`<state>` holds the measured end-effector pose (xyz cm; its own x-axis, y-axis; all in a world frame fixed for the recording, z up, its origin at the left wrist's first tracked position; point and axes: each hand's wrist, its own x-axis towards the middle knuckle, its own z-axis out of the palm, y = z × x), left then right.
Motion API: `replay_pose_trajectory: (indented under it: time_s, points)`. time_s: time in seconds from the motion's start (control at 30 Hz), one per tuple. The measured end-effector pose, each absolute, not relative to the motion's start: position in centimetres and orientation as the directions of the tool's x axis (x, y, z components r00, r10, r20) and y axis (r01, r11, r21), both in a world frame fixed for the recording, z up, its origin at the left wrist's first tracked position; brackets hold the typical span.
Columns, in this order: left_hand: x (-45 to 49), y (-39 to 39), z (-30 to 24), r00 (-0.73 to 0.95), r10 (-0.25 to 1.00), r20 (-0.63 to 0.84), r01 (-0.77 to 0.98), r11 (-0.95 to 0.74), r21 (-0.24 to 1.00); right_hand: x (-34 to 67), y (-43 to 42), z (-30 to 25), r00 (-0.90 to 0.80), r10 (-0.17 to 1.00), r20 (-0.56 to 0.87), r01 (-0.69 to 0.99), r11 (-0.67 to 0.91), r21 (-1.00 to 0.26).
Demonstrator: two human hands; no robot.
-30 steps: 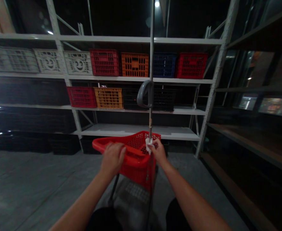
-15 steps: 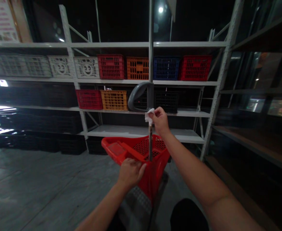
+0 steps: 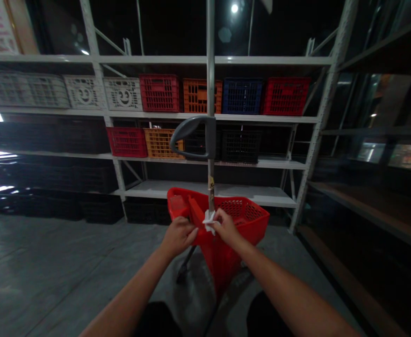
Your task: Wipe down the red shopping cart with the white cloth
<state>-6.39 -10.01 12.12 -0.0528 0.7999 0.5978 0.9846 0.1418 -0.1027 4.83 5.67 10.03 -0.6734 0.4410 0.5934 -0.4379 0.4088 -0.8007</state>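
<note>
Head view: right hand (image 3: 226, 228) pinching tissue (image 3: 209, 222), left hand (image 3: 178, 236) clenched on red basket (image 3: 221, 262)

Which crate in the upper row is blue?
The lone blue crate, second from right, between an orange crate and a red crate.

White wipe (image 3: 209, 222), crumpled, pinched by right hand (image 3: 226, 228) against metal pole (image 3: 211, 187), lower centre of frame. Pole upright, rising from basket past top of frame; small tan patch just above wipe. Grey curved handle (image 3: 191, 135) arcs off pole's left side, mid-frame. Red plastic basket (image 3: 219, 262), lower centre, deep, tapered, mesh panel in far wall, inner divider near left end. Left hand (image 3: 177, 236) on basket's rim, just beside wipe.
</note>
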Motion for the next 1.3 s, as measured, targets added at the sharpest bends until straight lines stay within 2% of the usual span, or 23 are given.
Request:
replay_pose_trajectory:
  time_s: [0.1,0.2,0.3,0.37,0.43,0.5,0.6,0.73,0.83,0.9,0.97,1.07,1.17,1.23,1.3]
  points:
    - [-6.7,-10.1,12.6,-0.072,0.783,0.617,0.986,0.149,-0.075,5.1,5.8,8.3,-0.705,0.427,0.566,-0.369,0.462,-0.807]
    - [-5.9,-9.7,13.4,-0.126,0.783,0.609,0.974,0.215,-0.075,4.1,5.9,10.0,-0.686,0.440,0.579,-0.391,0.448,-0.804]
    - [-4.7,-8.7,14.0,-0.232,0.833,0.503,0.955,0.294,-0.046,2.3,6.0,16.0,-0.590,0.469,0.657,-0.512,0.412,-0.754]
    - [-4.0,-8.0,14.1,-0.288,0.844,0.452,0.938,0.343,-0.043,1.0,6.0,21.2,-0.487,0.472,0.735,-0.594,0.437,-0.675]
    - [-3.8,-7.6,13.9,-0.324,0.836,0.443,0.921,0.385,-0.053,0.0,5.9,25.5,-0.437,0.446,0.781,-0.665,0.425,-0.615]
    - [-4.0,-7.6,13.5,-0.337,0.818,0.467,0.905,0.418,-0.080,-0.6,5.5,27.7,-0.418,0.434,0.798,-0.698,0.410,-0.588]
    - [-4.8,-8.1,12.7,-0.282,0.778,0.561,0.895,0.424,-0.138,-0.8,4.5,25.5,-0.459,0.457,0.762,-0.664,0.394,-0.636]
    - [-6.6,-8.9,11.7,-0.244,0.784,0.570,0.893,0.411,-0.184,-0.1,2.8,16.3,-0.604,0.465,0.647,-0.547,0.348,-0.761]
    - [-7.8,-9.4,11.2,-0.236,0.808,0.540,0.884,0.410,-0.227,0.9,2.7,10.3,-0.721,0.412,0.557,-0.438,0.352,-0.827]
    - [-8.2,-9.7,11.1,-0.239,0.813,0.531,0.879,0.413,-0.238,1.6,4.0,8.5,-0.773,0.347,0.531,-0.397,0.388,-0.831]
    - [-8.4,-10.0,11.2,-0.256,0.808,0.530,0.872,0.430,-0.234,2.2,6.2,8.4,-0.777,0.332,0.535,-0.387,0.418,-0.822]
    - [-8.5,-10.2,11.3,-0.280,0.788,0.549,0.861,0.459,-0.220,2.1,10.1,10.1,-0.710,0.399,0.580,-0.383,0.472,-0.794]
    - [-8.5,-10.3,11.4,-0.277,0.780,0.562,0.858,0.464,-0.220,0.7,11.7,11.1,-0.600,0.420,0.681,-0.360,0.618,-0.698]
    - [-8.6,-10.4,11.4,-0.264,0.783,0.564,0.859,0.456,-0.231,-0.6,11.1,10.5,-0.610,0.316,0.727,-0.356,0.710,-0.608]
    - [-8.6,-10.4,11.3,-0.248,0.788,0.563,0.861,0.446,-0.245,-1.8,9.9,9.2,-0.710,0.108,0.696,-0.383,0.770,-0.510]
